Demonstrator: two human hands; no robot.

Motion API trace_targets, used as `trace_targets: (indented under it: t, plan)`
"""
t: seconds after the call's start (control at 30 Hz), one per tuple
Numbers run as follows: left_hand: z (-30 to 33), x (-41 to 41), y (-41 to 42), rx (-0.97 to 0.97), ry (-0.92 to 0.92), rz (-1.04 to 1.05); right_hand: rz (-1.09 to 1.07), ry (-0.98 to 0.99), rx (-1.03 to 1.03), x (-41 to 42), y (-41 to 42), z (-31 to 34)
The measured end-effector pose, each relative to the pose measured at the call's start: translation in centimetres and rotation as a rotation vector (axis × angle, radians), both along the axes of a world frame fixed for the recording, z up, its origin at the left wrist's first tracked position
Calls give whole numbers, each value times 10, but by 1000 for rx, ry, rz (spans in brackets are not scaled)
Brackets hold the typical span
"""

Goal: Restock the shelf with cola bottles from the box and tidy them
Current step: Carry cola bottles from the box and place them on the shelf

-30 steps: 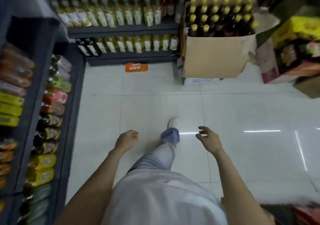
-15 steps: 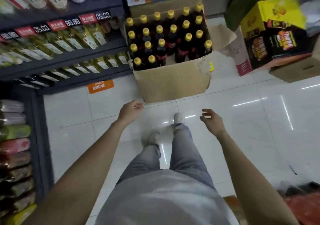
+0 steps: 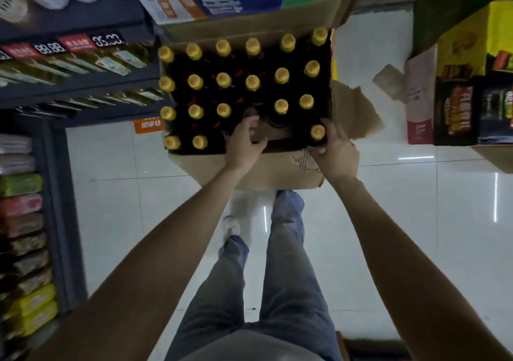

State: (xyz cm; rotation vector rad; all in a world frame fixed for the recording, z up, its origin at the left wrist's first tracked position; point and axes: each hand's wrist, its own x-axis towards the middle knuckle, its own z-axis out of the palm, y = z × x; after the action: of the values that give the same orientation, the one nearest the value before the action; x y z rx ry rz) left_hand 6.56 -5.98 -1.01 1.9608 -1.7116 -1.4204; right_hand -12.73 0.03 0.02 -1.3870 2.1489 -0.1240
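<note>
Over the box [image 3: 249, 166] you have now arrived: left hand [image 3: 244, 144] curls round a bottle [image 3: 251, 113], right hand [image 3: 336, 152] grips the corner bottle [image 3: 317, 132]; restocking begins.

matt brown cardboard box [image 3: 249, 170], glossy dark bottles [image 3: 280, 116] with smooth yellow caps, shiny tiled floor [image 3: 416, 208].

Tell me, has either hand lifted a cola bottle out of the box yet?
No, every yellow-capped bottle stands inside the box; the left hand and right hand are only reaching in at its near edge.
</note>
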Motion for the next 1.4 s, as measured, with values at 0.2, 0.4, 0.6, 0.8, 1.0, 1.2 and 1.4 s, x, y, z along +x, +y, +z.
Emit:
trace_targets:
  t: [0.2,0.4,0.6,0.8,1.0,1.2,1.4]
  plan:
    - [-66,-43,-31,60,-87,47,46,24,169,-11,-29,-18]
    - [-77,-72,-35,-86,-243,112,39,-2,100,-10,-30,-24]
    - [-53,-55,-17,-171,-216,131,9,-33,-128,-15,-21,10]
    - [11,-9,7,-181,35,226,-51,33,-454,-10,-16,83]
    - [86,27,28,-137,163,429,-194,-598,-407,3,-30,161]
    - [137,81,72,-273,294,740,-219,-1122,-372,69,-52,190]
    - [180,151,130,-471,335,993,96,-1153,-176,173,-47,196]
